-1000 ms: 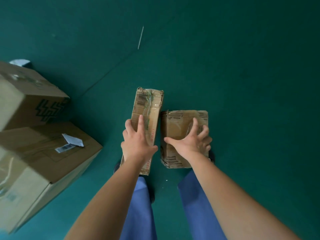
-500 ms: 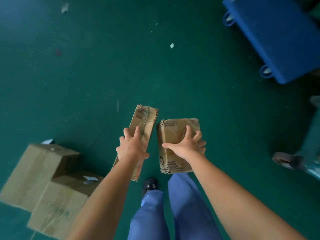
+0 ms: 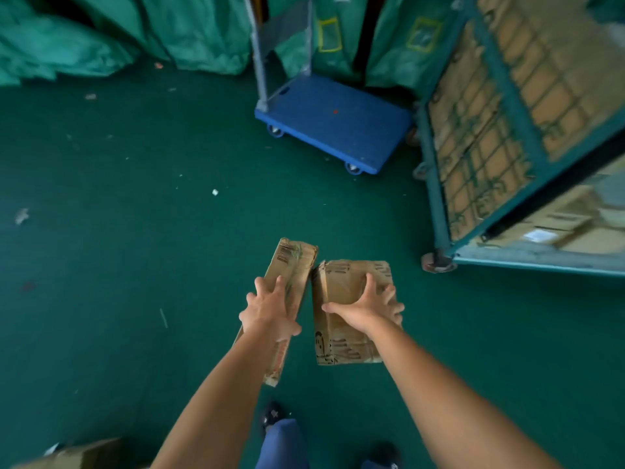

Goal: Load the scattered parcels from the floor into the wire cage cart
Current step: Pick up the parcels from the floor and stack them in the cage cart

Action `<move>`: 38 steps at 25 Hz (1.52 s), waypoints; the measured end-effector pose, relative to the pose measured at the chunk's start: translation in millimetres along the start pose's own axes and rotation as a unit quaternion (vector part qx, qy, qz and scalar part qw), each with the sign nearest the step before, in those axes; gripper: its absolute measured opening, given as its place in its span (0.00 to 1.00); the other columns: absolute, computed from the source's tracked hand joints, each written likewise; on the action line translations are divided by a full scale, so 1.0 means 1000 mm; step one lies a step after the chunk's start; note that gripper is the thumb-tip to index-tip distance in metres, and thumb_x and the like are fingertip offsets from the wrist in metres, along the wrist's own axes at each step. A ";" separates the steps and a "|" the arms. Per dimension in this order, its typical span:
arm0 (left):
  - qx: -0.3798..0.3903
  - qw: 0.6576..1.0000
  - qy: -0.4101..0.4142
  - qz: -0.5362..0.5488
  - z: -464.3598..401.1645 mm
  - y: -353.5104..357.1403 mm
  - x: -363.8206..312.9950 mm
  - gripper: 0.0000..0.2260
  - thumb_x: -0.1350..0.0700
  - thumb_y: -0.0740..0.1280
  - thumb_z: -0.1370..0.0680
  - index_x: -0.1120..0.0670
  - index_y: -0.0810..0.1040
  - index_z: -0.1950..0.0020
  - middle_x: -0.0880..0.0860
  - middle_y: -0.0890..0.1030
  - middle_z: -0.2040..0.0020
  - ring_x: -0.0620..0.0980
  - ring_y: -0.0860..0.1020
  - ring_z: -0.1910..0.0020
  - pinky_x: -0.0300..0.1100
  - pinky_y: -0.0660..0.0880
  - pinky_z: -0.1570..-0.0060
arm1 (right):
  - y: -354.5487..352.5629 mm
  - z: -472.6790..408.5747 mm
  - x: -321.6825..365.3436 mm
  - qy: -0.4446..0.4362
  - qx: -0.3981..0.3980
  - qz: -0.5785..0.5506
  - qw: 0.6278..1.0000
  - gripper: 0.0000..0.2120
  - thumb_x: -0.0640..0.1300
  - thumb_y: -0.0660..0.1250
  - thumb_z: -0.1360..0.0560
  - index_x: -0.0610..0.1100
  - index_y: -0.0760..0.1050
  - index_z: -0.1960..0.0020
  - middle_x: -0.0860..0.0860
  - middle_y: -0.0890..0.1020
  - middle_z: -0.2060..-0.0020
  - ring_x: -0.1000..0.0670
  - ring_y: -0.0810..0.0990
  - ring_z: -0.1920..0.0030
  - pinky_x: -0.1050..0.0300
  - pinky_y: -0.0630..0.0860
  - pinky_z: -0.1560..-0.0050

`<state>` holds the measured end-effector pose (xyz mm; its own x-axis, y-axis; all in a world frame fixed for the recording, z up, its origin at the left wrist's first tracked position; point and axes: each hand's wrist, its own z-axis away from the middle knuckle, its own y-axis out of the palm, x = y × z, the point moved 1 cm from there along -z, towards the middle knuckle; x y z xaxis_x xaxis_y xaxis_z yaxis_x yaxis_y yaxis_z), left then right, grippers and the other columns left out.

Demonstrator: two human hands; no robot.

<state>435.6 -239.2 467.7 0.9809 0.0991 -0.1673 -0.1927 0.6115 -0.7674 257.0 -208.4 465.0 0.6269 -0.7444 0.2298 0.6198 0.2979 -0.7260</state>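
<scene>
While the wire cage cart [image 3: 480, 143] already holds cartons, the left hand [image 3: 270, 308] grips a narrow parcel [image 3: 292, 265], the right hand [image 3: 367, 308] clasps a squarer parcel [image 3: 341, 282], both unloaded, and another box [image 3: 77, 456] waits on the floor [image 3: 135, 231].

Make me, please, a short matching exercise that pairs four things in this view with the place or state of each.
Things:
1. narrow parcel
2. squarish parcel
3. blue platform trolley
4. wire cage cart

Places or states:
A. far right, holding cardboard boxes
B. gripped by the right hand
C. deck bare, beside the cage
D. gripped by the left hand

Pairs: 1-D, 2-B, 3-C, 4-A
</scene>
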 end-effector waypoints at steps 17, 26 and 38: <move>0.014 0.983 0.160 -0.090 0.041 0.085 -0.431 0.41 0.47 0.76 0.35 0.47 0.58 0.28 0.53 0.58 0.37 0.54 0.66 0.42 0.48 0.74 0.56 | -0.243 -0.105 -0.324 0.113 -0.074 -0.126 0.983 0.58 0.69 0.74 0.39 0.54 0.41 0.23 0.42 0.42 0.23 0.29 0.45 0.26 0.36 0.50 0.27; 0.087 0.956 0.247 -0.132 0.020 0.100 -0.647 0.44 0.46 0.76 0.35 0.48 0.58 0.25 0.56 0.56 0.29 0.60 0.65 0.34 0.56 0.74 0.41 | -0.385 -0.176 -0.443 0.204 -0.091 -0.162 0.961 0.59 0.68 0.73 0.39 0.54 0.39 0.23 0.42 0.41 0.23 0.28 0.44 0.27 0.34 0.49 0.28; 0.012 0.970 0.212 -0.114 0.030 0.120 -0.918 0.48 0.44 0.76 0.34 0.46 0.50 0.22 0.58 0.49 0.23 0.63 0.63 0.30 0.57 0.72 0.37 | -0.567 -0.300 -0.597 0.135 -0.104 -0.172 0.970 0.59 0.70 0.72 0.39 0.54 0.39 0.22 0.43 0.40 0.23 0.28 0.43 0.26 0.34 0.48 0.27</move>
<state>-487.4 -233.3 548.0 0.8981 -0.3701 -0.2376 0.0345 0.5979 -0.8008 -610.5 -112.0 544.4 0.2365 -0.9160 0.3240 0.6448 -0.1014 -0.7576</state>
